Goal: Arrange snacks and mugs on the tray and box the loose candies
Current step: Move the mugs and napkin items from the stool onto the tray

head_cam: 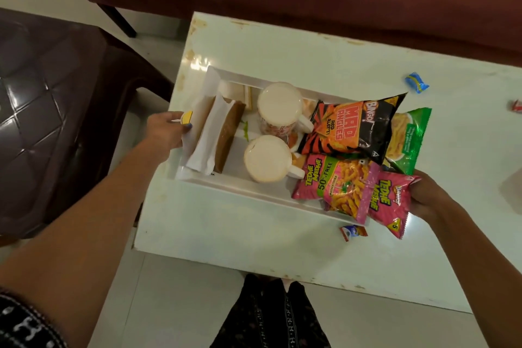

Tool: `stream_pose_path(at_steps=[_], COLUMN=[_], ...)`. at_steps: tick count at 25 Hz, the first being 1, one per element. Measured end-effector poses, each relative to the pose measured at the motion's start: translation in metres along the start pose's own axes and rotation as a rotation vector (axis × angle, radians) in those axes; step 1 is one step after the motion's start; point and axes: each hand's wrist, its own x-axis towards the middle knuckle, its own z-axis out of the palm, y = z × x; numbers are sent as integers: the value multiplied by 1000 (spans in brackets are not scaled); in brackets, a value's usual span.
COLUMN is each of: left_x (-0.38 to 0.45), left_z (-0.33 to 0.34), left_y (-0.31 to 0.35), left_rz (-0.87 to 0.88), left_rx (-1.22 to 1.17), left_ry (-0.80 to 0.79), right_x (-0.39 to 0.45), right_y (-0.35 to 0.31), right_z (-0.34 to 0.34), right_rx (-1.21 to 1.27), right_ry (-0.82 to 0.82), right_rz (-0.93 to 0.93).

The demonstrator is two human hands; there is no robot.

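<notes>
Both hands grip the ends of the white tray [197, 178] on the white table [214, 223].

Left hand [165, 133] curls its fingers over the tray's left rim; right hand [423, 195] closes on the right end, fingers hidden behind a pink Tedhe Medhe packet [388, 203]. Between the hands sit two upturned white mugs [278, 109], a paper-wrapped box [214, 138], a second pink packet [336, 186], a black Mad Angles packet [353, 127] and a green packet [406, 138]. A red-and-blue candy [353, 232] lies just beside the tray's near edge; a blue candy [417, 82] lies beyond the right hand. Past the left hand stands a dark chair [56, 110] on a pale tiled floor [180, 302].
</notes>
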Motion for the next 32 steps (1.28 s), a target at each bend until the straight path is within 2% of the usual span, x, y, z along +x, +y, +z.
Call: stream_pose_path(at_steps=[7, 16, 24, 32], left_x=[-16, -69, -124, -129], left_z=[5, 82, 168, 192], left_y=[5, 19, 11, 2], left_rz=[-18, 43, 6, 48], left_rx=[-14, -59, -108, -40], left_ry=[-26, -175, -91, -32], right_x=[-9, -25, -14, -6], right_y=[-10, -22, -40, -27], right_z=[-13, -106, -197, -216], right_rx=[-15, 81, 17, -53], right_ry=[45, 118, 165, 222], right_rz=[13, 3, -93, -131])
